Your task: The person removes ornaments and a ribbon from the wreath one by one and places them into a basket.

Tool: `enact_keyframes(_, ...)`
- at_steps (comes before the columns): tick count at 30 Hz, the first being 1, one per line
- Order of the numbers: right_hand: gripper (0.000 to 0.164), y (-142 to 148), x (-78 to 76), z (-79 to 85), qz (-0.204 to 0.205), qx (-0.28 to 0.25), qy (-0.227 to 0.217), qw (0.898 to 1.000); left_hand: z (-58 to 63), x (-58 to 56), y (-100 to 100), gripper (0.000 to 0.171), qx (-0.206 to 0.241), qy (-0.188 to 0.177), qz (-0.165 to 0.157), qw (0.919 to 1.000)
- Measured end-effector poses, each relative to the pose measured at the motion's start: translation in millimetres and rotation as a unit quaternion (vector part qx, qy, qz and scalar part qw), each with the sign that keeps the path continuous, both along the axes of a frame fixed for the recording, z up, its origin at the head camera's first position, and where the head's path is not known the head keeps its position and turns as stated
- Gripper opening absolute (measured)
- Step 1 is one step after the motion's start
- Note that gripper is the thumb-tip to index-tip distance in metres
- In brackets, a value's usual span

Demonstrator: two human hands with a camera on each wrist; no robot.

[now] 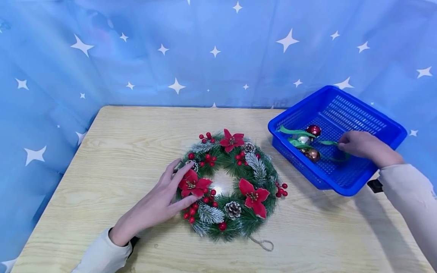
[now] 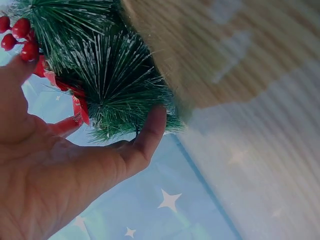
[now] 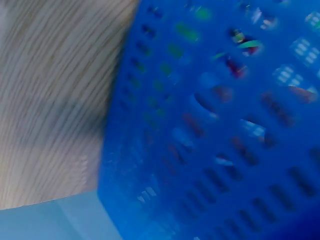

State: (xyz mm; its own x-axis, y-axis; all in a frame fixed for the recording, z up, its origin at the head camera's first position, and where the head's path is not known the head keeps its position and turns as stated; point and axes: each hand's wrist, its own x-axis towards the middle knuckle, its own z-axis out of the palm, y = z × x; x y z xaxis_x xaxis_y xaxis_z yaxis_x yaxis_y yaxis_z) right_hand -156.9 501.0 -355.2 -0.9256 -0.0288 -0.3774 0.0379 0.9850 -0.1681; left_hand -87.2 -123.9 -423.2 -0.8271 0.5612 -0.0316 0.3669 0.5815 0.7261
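A green wreath [image 1: 259, 170] with red poinsettias, berries, pinecones and frosted sprigs lies flat on the table. My left hand [image 1: 160, 197] rests on its left side, fingers spread around a red poinsettia [image 1: 194, 184]. In the left wrist view, a fingertip [image 2: 157, 117] touches the green needles at the wreath's edge. Inside the blue basket [image 1: 300, 172], my right hand [image 1: 365, 146] pinches a green ribbon [image 1: 328, 143]. Left of that hand lie a red bauble [image 1: 313, 131], a silver bauble [image 1: 302, 139] and a copper bauble [image 1: 312, 155], with green ribbons among them. The right wrist view shows only the basket's slotted wall [image 3: 200, 150].
A loop of twine [image 1: 265, 245] sticks out from the wreath's lower edge onto the wooden table [image 1: 136, 144]. The basket stands at the table's right side. A blue curtain with white stars [image 1: 205, 45] hangs behind and beside the table.
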Motion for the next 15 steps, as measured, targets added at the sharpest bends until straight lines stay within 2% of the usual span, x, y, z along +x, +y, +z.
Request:
enact_keyframes(2,0.040,-10.7,-0.5,3.7,-0.006,-0.001,0.026,1.000,1.7,-0.6,-1.9,0.085,-0.002,0.005,0.005,1.0000)
enact_keyframes(4,0.051,-25.1,2.0,8.9,-0.018,-0.016,0.067,0.997,4.0,-2.1,-3.7,0.079,-0.005,0.025,0.004,0.9997)
enact_keyframes(8,0.063,-65.0,20.0,19.7,-0.034,-0.089,0.169,0.981,7.9,-5.1,-5.9,0.066,-0.011,0.076,-0.006,0.9970)
enact_keyframes(10,0.060,-89.9,34.9,23.5,-0.029,-0.128,0.216,0.968,8.7,-5.8,-5.2,0.064,-0.014,0.094,-0.008,0.9955)
enact_keyframes(12,0.052,-116.6,50.2,24.7,-0.002,-0.157,0.255,0.954,9.7,-5.7,-2.8,0.065,-0.016,0.101,-0.003,0.9947)
enact_keyframes(15,0.043,-157.6,71.3,19.8,0.052,-0.172,0.280,0.943,12.1,-6.2,5.7,0.071,-0.022,0.117,0.002,0.9928)
